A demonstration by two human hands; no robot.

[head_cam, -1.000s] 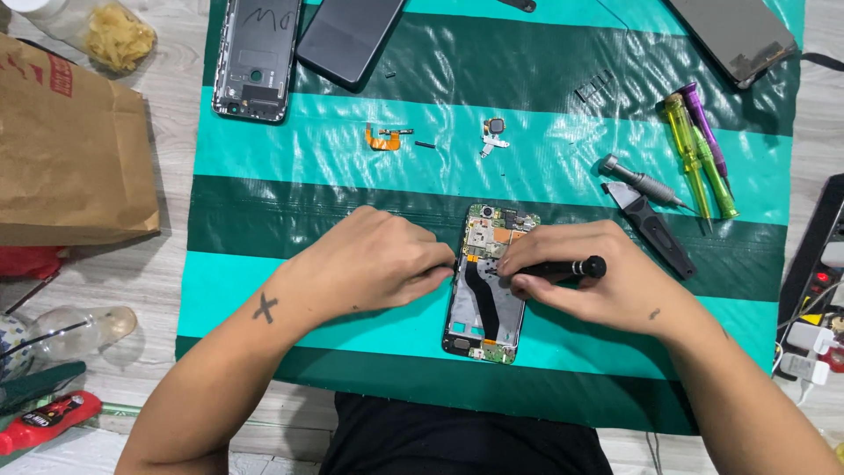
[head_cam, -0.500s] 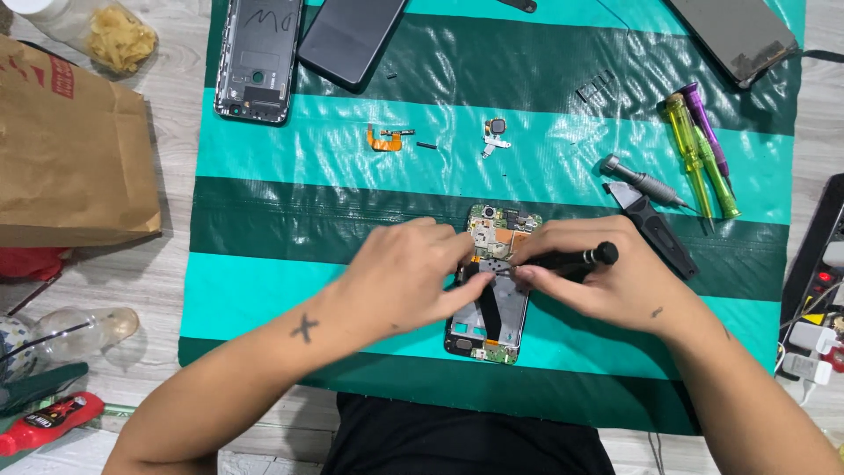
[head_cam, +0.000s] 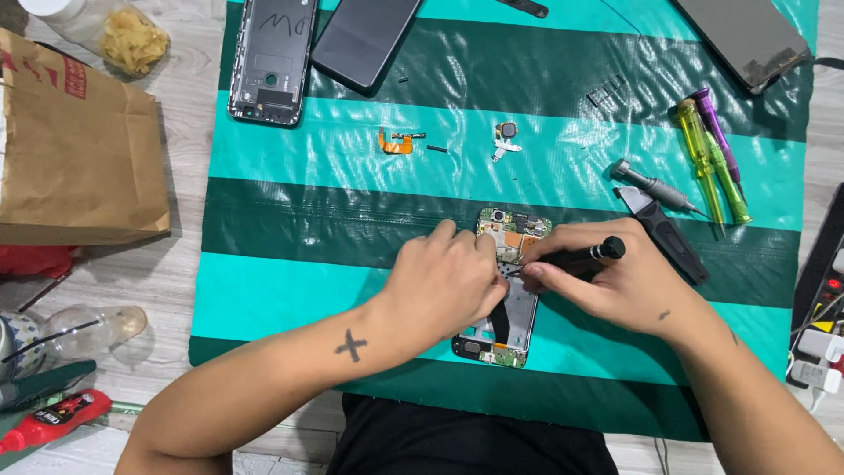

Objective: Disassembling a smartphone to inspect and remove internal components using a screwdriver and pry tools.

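The right hand is closed around a black precision screwdriver, held low and nearly flat so that its tip meets the upper half of the opened smartphone, which lies on the green striped mat just in front of the person. The left hand rests curled on the phone's left edge, fingertips pressing beside the tip, seemingly to steady the board; it grips nothing. Farther out lie an orange flex cable and a small camera module, set apart on the mat, with spare screwdrivers to the right and a phone back cover at the top.
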